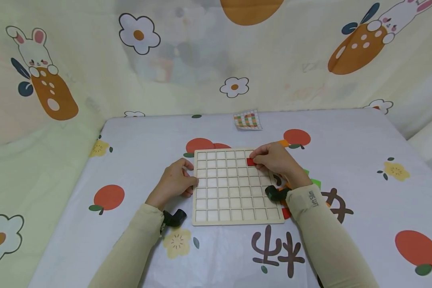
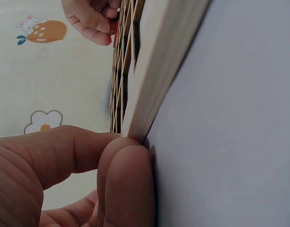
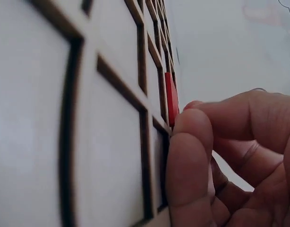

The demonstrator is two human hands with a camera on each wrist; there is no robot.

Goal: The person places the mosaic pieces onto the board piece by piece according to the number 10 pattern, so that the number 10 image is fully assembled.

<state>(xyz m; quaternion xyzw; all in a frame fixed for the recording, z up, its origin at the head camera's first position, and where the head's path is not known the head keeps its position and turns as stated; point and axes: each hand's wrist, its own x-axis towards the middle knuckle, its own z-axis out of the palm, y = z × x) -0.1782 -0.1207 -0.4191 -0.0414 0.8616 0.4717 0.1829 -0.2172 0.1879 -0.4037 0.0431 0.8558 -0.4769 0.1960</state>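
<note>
A pale wooden grid board (image 1: 233,224) with square cells lies flat on the table. In the head view, my left hand (image 1: 174,178) is at its left edge; the left wrist view shows thumb and finger gripping the wooden rim (image 2: 157,61). My right hand (image 1: 279,162) reaches over the far right part of the board. Its thumb and finger pinch a small red square tile (image 1: 251,162) at a cell in the second row from the far side. From the right wrist, that tile (image 3: 171,99) shows tilted up at the cell, fingertips at its near end.
Beyond the board lies a small card (image 1: 247,121) with a coloured grid pattern. Loose green tiles (image 1: 315,183), a red tile (image 1: 286,213) and an orange tile (image 1: 283,143) lie right of the board, partly hidden by my right arm. A printed curtain (image 1: 187,84) hangs behind the table.
</note>
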